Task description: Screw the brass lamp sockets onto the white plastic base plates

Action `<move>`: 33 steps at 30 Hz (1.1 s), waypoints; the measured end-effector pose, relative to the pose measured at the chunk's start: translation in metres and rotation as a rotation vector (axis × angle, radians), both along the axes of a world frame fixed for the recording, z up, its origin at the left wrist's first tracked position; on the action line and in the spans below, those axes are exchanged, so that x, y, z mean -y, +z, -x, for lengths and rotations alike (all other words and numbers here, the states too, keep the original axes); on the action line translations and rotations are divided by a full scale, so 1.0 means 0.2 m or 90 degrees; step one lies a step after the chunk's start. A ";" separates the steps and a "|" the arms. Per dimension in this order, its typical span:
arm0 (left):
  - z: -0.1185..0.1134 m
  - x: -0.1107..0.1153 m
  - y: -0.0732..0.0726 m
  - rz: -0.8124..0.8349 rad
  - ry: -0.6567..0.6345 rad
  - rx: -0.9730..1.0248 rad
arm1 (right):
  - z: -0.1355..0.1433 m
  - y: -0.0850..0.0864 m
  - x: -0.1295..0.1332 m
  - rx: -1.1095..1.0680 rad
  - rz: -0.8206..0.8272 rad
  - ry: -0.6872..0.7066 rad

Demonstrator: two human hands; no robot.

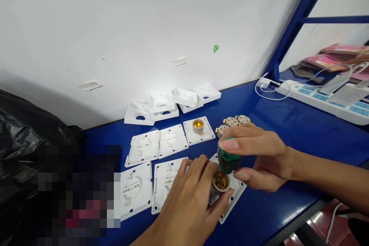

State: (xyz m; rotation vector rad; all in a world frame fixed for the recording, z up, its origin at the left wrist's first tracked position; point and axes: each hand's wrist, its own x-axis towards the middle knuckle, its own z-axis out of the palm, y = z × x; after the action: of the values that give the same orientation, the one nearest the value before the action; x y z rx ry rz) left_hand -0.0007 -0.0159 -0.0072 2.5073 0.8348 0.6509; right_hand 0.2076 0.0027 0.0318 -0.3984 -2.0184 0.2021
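My left hand [190, 196] is closed around a round lamp socket [221, 180] with a brass-coloured inside. That socket sits on a white square base plate [235, 200], partly covered by my fingers. In my right hand [262, 157] is a screwdriver with a green and black handle [229, 159], held upright over the socket; its shaft is hidden. Another socket [198, 126] stands on a white plate behind. Several bare white plates [142, 148] with round recesses lie to the left. Grey round socket parts with brass tabs [230, 122] rest just beyond my right hand.
White square covers with round holes [140, 114] are piled against the wall. At the right lies a long power strip [323, 98] with white cables, beside a blue metal frame [291, 23]. A black plastic bag [34, 130] bulges at the left.
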 end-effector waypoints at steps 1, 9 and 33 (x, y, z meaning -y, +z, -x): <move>0.00 0.00 0.00 0.001 -0.001 0.001 | 0.00 0.00 0.00 0.008 0.009 0.006; 0.00 0.00 -0.02 -0.005 0.003 -0.002 | -0.01 0.01 -0.01 -0.008 -0.011 0.004; -0.01 0.00 -0.02 -0.070 -0.018 0.006 | -0.02 0.01 -0.02 0.030 0.036 0.030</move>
State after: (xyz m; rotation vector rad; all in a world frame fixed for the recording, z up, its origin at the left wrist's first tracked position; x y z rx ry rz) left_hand 0.0009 -0.0160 -0.0107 2.6065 0.7793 0.7158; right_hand 0.2123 0.0065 0.0339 -0.3946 -2.0736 0.2810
